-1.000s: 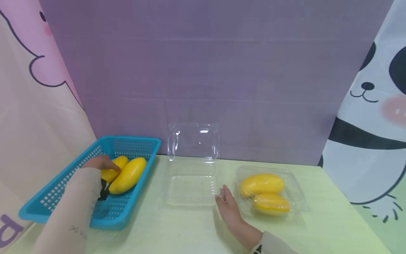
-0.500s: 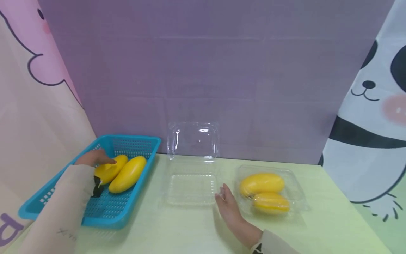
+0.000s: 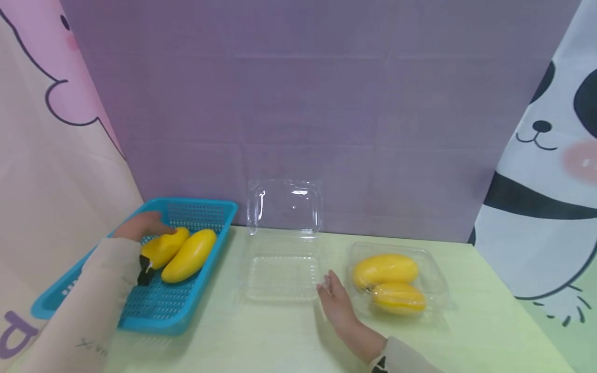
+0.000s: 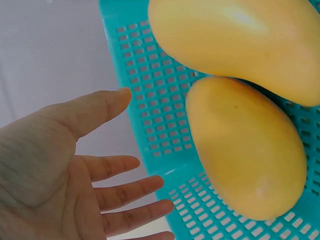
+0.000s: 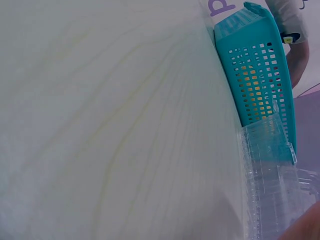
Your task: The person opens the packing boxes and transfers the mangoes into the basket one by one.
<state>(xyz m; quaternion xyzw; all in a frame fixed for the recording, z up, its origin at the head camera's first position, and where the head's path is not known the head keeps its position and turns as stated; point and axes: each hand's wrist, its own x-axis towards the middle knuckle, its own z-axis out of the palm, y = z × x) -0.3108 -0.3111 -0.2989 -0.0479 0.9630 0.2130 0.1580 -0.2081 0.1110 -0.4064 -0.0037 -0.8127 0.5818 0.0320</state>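
My left hand [image 3: 143,226] is over the blue basket's far left side, fingers spread and nothing held, as the left wrist view shows. Beside its fingertips lies a yellow mango [image 3: 164,250], with a second mango [image 3: 190,257] against it, both inside the blue plastic basket [image 3: 181,325]. With its thumb and fingers, my right hand [image 3: 339,310] pinches the right edge of a clear plastic clamshell box [image 3: 283,296]. This box lies unfolded, its lid [image 3: 285,207] raised at the back. Only a sliver of the right hand [image 5: 303,224] enters the right wrist view.
Right of my right hand, another clear clamshell box [image 3: 434,269] has its lid down over two yellow mangoes [image 3: 385,270]. A purple cloth backdrop [image 3: 308,103] rises at the pale table's [image 3: 261,336] back edge. Printed curtains flank both sides.
My left hand has drawn back up and left from the nearer mango, uncovering more of it. The right hand and both clear boxes hold their places.
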